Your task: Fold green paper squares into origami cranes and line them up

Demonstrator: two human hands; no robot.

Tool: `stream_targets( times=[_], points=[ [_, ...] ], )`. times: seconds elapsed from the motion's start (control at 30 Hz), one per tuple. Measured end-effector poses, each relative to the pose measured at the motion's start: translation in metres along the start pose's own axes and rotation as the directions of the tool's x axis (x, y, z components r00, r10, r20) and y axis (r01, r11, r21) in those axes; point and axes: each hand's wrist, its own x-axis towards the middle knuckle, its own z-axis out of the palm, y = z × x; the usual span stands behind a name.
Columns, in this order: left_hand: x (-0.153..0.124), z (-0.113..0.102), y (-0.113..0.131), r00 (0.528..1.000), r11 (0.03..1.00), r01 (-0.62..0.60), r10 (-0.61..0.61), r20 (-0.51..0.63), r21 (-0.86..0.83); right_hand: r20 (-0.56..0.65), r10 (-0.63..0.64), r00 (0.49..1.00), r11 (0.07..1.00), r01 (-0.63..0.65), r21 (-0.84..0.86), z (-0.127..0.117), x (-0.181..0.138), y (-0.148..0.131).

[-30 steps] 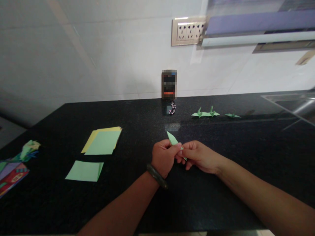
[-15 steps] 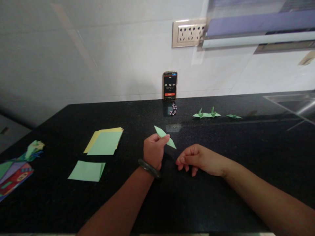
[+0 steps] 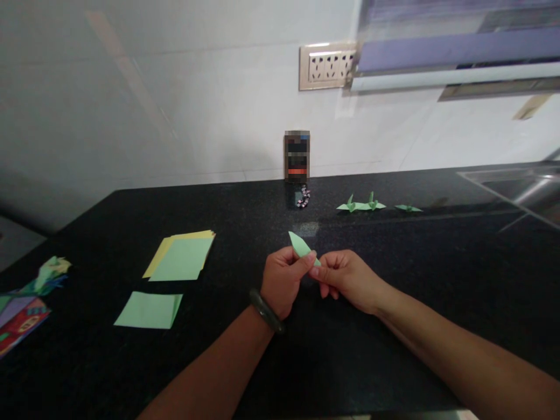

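A narrow, folded piece of green origami paper (image 3: 299, 244) is pinched between the thumb and fingers of my left hand (image 3: 282, 277), which wears a dark bangle at the wrist. One pointed end sticks up and away to the left. My right hand (image 3: 350, 279) grips the lower right tip, its fingers closed and touching the left thumb. Part of the paper is covered by the fingers. To the left lie a creased green sheet (image 3: 146, 310) and a stack of square green and yellow paper (image 3: 181, 259).
Small folded green paper cranes (image 3: 361, 206) and another folded green piece (image 3: 408, 208) sit towards the back right. A phone (image 3: 297, 156) with a beaded strap (image 3: 303, 197) leans on the wall. A colourful packet (image 3: 24, 324) lies far left; a sink edge (image 3: 503, 192) is at right.
My right hand has moved up and left and now grips the paper's lower tip. The left hand has shifted slightly right with the paper. The whole view has shifted a little.
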Motion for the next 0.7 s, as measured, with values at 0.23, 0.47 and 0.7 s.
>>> stream_targets(
  times=[0.23, 0.47, 0.7],
  points=[
    [0.001, -0.003, 0.001, 0.956, 0.992, 0.113, -0.124, 0.266, 0.055, -0.051, -0.095, 0.994, 0.995, 0.096, 0.024, -0.021, 0.000, -0.004],
    [-0.001, 0.002, -0.005, 0.943, 0.991, 0.103, -0.123, 0.309, 0.080, -0.055, -0.158, 0.986, 0.975, 0.164, 0.147, -0.013, -0.002, -0.002],
    [-0.001, 0.000, -0.006, 0.976, 0.978, 0.019, -0.063, 0.208, 0.207, -0.142, -0.228, 0.963, 0.972, 0.233, 0.024, -0.014, -0.001, 0.001]
  ],
)
